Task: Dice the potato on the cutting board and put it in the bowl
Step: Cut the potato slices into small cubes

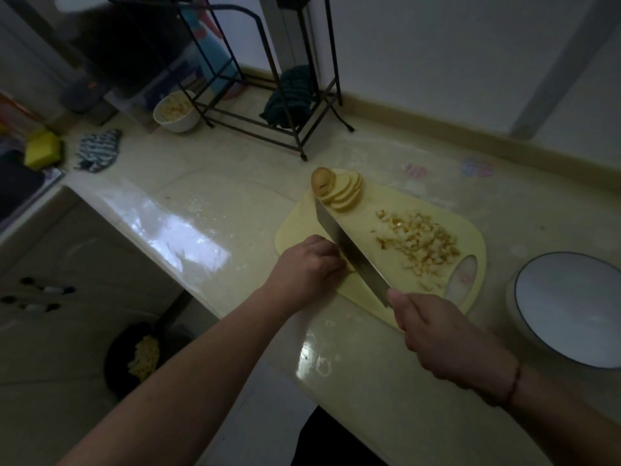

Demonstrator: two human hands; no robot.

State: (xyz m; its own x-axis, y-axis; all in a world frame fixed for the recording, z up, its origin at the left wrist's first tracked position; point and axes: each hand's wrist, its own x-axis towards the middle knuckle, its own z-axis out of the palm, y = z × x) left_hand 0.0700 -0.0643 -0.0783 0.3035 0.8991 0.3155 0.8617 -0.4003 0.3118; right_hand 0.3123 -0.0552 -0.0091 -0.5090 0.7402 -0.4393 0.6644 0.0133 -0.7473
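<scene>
Two bare forearms reach in from the bottom edge toward a yellow cutting board (433, 227) on a glossy pale counter (215, 210). On the right, the right hand (447, 334) is wrapped around the handle of a big knife (349, 247), fingers curled tight on it; a dark cord sits on that wrist. Its blade runs diagonally across the board, tip up by the potato slices (346, 193), which lie fanned at the board's far corner with the rounded end piece leaning on them. The left hand (307, 267) rests on the board's near left edge, right against the blade, its fingers bent downward; what lies under them is hidden, so I cannot tell whether it holds a piece. A heap of diced potato (420, 243) sits on the right half of the board. Just beside the board, to the right, stands a white bowl with a dark rim (524, 317). Farther back on the left are a smaller bowl with food (176, 111), a black wire rack (268, 122), a striped cloth (97, 153) and a yellow sponge (42, 151).
</scene>
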